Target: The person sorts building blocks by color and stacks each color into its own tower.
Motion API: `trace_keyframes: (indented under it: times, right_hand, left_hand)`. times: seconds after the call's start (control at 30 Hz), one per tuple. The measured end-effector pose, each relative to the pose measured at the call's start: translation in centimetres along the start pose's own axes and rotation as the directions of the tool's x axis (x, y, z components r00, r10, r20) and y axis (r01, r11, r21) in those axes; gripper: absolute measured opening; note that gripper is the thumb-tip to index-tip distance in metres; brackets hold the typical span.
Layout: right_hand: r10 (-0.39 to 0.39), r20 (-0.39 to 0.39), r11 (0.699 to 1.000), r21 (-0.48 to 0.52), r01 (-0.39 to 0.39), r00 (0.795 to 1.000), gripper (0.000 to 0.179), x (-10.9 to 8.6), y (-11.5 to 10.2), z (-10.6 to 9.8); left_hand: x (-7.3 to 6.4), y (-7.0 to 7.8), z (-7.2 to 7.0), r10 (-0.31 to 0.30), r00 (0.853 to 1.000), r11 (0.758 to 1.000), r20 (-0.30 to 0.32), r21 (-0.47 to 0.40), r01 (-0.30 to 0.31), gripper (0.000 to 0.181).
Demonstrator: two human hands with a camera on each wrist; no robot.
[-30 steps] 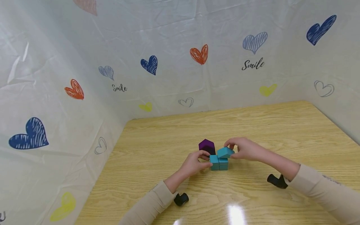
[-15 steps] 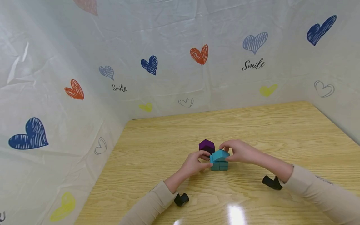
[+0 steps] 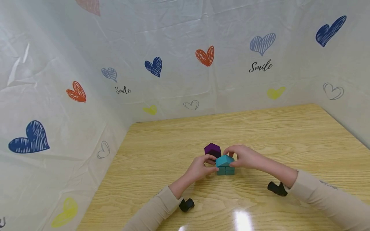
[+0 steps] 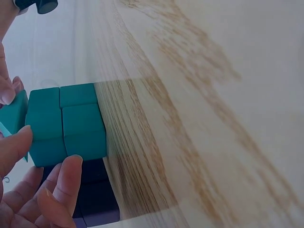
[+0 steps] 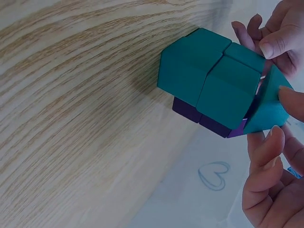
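A small stack of teal blocks [image 3: 225,171] stands on the wooden table. Right over its top is a teal triangular prism block [image 3: 223,160], which my right hand [image 3: 245,156] pinches between thumb and fingers. In the right wrist view, a narrow gap shows between the tilted triangular block [image 5: 271,102] and the blocks [image 5: 230,90] below. My left hand [image 3: 199,166] grips the left side of the stack, thumb at the front corner and fingers farther back. Just behind stands a purple block stack [image 3: 212,149] with a peaked top, its lower part partly hidden.
The wooden table [image 3: 162,144] reaches back to a white sheet [image 3: 173,86] printed with hearts and "Smile". A black wrist device [image 3: 186,204] is at the left cuff, another black device [image 3: 277,188] at the right one.
My right hand has moved left and slightly down with the triangular block, from over the stack's right part to squarely over its top. My left hand has stayed in place.
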State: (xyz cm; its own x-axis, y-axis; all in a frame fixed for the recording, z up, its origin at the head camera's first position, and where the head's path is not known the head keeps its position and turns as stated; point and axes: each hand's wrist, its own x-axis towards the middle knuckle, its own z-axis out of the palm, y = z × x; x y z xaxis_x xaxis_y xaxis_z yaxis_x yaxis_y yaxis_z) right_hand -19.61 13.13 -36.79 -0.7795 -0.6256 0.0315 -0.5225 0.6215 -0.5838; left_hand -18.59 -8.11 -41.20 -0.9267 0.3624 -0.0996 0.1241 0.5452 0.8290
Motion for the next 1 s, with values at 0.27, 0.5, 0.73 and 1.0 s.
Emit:
trace_keyframes:
  times: [0.27, 0.5, 0.73, 1.0]
  right_hand:
    - [0.007, -0.001, 1.0, 0.001, -0.007, 1.0, 0.034, -0.01, 0.08, 0.27]
    - [0.019, 0.0, 1.0, 0.003, -0.019, 1.0, 0.035, 0.07, 0.07, 0.4]
    - [0.006, -0.014, 1.0, 0.004, -0.006, 1.0, 0.035, 0.05, 0.18, 0.49]
    - [-0.011, -0.025, 1.0, 0.003, 0.011, 1.0, 0.036, 0.0, 0.3, 0.61]
  left_hand:
    - [-0.07, 0.09, 0.0, -0.004, 1.0, 1.0, 0.002, -0.005, 0.004, 0.033]
    - [-0.13, 0.13, -0.02, -0.006, 1.0, 1.0, 0.003, -0.016, 0.006, 0.032]
    - [-0.14, 0.16, -0.03, -0.004, 1.0, 1.0, 0.005, -0.026, 0.005, 0.03]
    - [-0.14, 0.12, -0.03, -0.003, 1.0, 1.0, 0.007, -0.029, 0.003, 0.03]
